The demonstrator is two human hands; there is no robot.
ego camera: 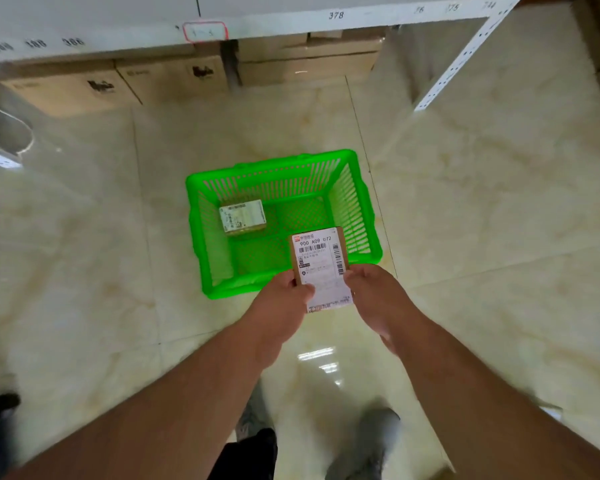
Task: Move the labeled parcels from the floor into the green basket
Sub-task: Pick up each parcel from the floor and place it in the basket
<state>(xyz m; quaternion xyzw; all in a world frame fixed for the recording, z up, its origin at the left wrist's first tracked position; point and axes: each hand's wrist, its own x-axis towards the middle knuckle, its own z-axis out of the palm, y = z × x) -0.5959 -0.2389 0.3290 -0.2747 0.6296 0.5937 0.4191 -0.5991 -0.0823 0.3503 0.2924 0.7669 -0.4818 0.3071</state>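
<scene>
The green basket (208, 202) stands on the glossy tiled floor (482, 209), in front of a white shelf rack (291, 19) with cardboard cartons (174, 77) beneath it. A small labeled parcel (242, 217) lies inside the basket, toward its far left corner. Above the basket's near rim, both hands hold a second cardboard parcel (321, 261) with its white shipping label facing up: the left hand (279, 303) grasps its left edge and the right hand (378, 299) grasps its right edge.

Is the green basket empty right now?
No. One labeled parcel lies inside the green basket; another parcel is held above its rim.
</scene>
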